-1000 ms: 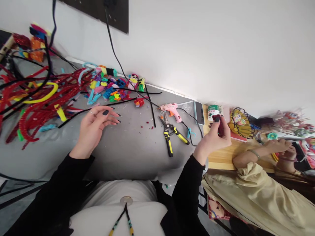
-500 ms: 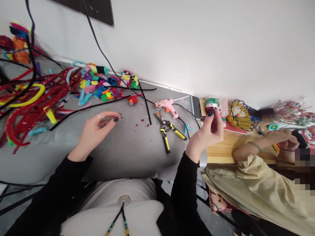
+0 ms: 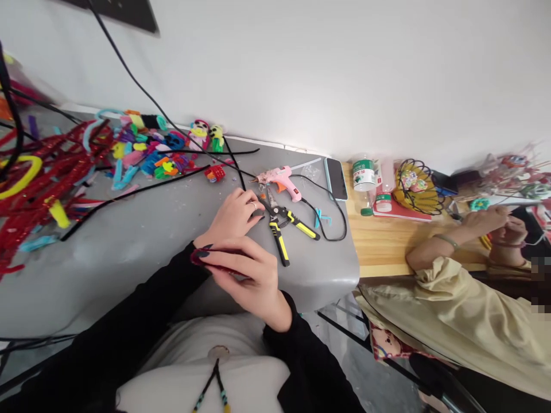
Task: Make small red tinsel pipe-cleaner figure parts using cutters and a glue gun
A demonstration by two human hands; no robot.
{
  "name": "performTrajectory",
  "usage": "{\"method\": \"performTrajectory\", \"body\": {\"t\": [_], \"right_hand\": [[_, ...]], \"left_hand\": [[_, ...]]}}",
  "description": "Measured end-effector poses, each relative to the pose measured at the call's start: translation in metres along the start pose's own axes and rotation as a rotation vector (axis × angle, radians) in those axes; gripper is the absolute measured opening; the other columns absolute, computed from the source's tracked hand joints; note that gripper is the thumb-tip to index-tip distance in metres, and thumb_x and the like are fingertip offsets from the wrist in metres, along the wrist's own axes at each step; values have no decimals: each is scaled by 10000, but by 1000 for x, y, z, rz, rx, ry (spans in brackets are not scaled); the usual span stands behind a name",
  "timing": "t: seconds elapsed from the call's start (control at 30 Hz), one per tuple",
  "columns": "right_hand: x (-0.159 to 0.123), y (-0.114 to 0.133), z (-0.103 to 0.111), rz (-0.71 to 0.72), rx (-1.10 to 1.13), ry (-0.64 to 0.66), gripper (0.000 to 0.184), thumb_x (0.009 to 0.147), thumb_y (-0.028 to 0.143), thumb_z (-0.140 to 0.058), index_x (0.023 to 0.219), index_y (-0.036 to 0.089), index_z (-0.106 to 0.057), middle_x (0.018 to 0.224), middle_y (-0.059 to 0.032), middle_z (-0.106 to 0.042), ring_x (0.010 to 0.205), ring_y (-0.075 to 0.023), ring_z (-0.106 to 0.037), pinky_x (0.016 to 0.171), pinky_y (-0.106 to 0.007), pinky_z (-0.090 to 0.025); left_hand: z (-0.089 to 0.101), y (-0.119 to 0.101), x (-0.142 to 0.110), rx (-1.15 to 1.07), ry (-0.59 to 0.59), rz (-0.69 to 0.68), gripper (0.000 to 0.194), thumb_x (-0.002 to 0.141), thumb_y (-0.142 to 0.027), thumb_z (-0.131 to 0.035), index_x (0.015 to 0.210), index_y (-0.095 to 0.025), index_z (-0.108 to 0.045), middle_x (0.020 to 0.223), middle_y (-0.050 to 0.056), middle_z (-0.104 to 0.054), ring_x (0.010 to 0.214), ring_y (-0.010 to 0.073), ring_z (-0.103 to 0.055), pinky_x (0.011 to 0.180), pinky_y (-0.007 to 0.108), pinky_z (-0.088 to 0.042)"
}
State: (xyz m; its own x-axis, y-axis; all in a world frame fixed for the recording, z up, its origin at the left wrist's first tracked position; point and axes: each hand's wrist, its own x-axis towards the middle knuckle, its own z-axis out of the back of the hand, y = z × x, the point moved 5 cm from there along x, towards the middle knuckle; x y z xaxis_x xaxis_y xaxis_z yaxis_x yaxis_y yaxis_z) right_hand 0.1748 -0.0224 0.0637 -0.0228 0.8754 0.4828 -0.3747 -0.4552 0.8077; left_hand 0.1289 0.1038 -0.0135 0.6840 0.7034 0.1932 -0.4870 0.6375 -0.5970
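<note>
My right hand (image 3: 247,275) is raised close to my body, its fingers pinched round a small dark red piece (image 3: 197,256); most of it is hidden by the fingers. Just beyond, my left hand (image 3: 235,215) is bent down at the grey table, fingertips drawn together beside the cutters. Whatever they pinch, if anything, is hidden. Yellow-and-black cutting pliers (image 3: 282,221) lie with handles spread. Behind them rests a pink glue gun (image 3: 279,180) with a black cord. A small red-and-blue fuzzy piece (image 3: 214,173) lies left of its nozzle.
Red tinsel pipe cleaners (image 3: 55,172) heap at the left, beside colourful fuzzy scraps and two small fuzzy figures (image 3: 199,133). A phone (image 3: 335,179), a green-labelled bottle (image 3: 364,175) and a wire basket (image 3: 417,189) stand right. A co-worker's beige sleeve (image 3: 456,310) and hands are farther right.
My right hand has come left and down toward my body, still holding the dark red piece. My left hand has moved right to the table by the pliers. The view has shifted slightly right.
</note>
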Motion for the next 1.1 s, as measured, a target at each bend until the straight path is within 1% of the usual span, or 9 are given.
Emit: {"method": "performTrajectory", "body": {"t": [0.07, 0.13, 0.3, 0.37, 0.5, 0.6, 0.67, 0.9, 1.1], "right_hand": [[-5, -5, 3, -34, -5, -5, 211, 1064, 169, -652, 1185, 206, -820, 1156, -77, -787, 1015, -148, -784, 1004, -285, -679], [-12, -7, -2, -58, -3, 10, 208, 1058, 171, -661, 1185, 206, -822, 1159, -79, -783, 1017, -148, -782, 1001, -282, -677], [-19, -7, -23, -82, -50, 151, 209, 1043, 175, -693, 1216, 202, -806, 1177, -78, -772, 999, -133, -774, 1006, -267, -677], [-17, -5, -23, -73, -42, 170, 195, 1048, 187, -690, 1202, 216, -806, 1182, -75, -773, 999, -130, -775, 994, -260, -684], [-10, -4, -12, -63, 40, 100, 177, 1068, 209, -659, 1160, 223, -810, 1146, -75, -783, 990, -134, -783, 971, -249, -689], [-10, -7, -10, -108, 42, 86, 189, 1063, 202, -663, 1177, 235, -810, 1146, -74, -782, 973, -143, -783, 961, -279, -694], [-12, -8, -11, -122, 53, 80, 194, 1060, 203, -664, 1183, 234, -811, 1150, -77, -780, 970, -145, -781, 950, -286, -693], [-11, -2, -13, -77, 100, 30, 179, 1077, 248, -654, 1146, 223, -818, 1103, -77, -794, 922, -132, -784, 871, -247, -689], [-7, 3, -12, -37, 174, -8, 190, 1060, 178, -662, 1167, 203, -817, 1116, -82, -796, 943, -125, -781, 867, -225, -681]], "left_hand": [[-1, 0, 1, -21, -20, -4, 137, 1000, -176, -667, 1038, -209, -795, 1082, 81, -711, 1051, 279, -583, 966, 451, -527], [0, -1, 2, -47, -41, 2, 139, 997, -161, -659, 961, -211, -783, 1040, 70, -723, 1025, 267, -588, 958, 440, -527], [10, 2, -2, -182, -110, 92, 143, 969, -203, -649, 913, -221, -779, 1005, 58, -757, 982, 254, -624, 931, 420, -527], [18, 8, -8, -295, -157, 175, 141, 946, -276, -659, 910, -225, -786, 1004, 58, -764, 961, 246, -656, 891, 392, -532], [31, 20, -22, -604, -208, 411, 218, 845, -440, -772, 866, -223, -794, 968, 65, -782, 884, 234, -702, 771, 329, -531], [38, 25, -33, -848, -280, 581, 332, 719, -498, -908, 859, -217, -801, 931, 68, -792, 873, 232, -705, 787, 319, -549], [41, 25, -39, -979, -323, 646, 377, 666, -489, -966, 870, -211, -813, 928, 68, -799, 883, 225, -709, 824, 323, -565], [43, 23, -46, -1320, -329, 711, 239, 719, -355, -984, 828, -212, -827, 986, 69, -814, 978, 197, -720, 918, 322, -583], [45, 24, -50, -1425, -376, 744, 199, 733, -336, -963, 828, -211, -841, 994, 68, -812, 930, 179, -709, 864, 292, -588]]}}
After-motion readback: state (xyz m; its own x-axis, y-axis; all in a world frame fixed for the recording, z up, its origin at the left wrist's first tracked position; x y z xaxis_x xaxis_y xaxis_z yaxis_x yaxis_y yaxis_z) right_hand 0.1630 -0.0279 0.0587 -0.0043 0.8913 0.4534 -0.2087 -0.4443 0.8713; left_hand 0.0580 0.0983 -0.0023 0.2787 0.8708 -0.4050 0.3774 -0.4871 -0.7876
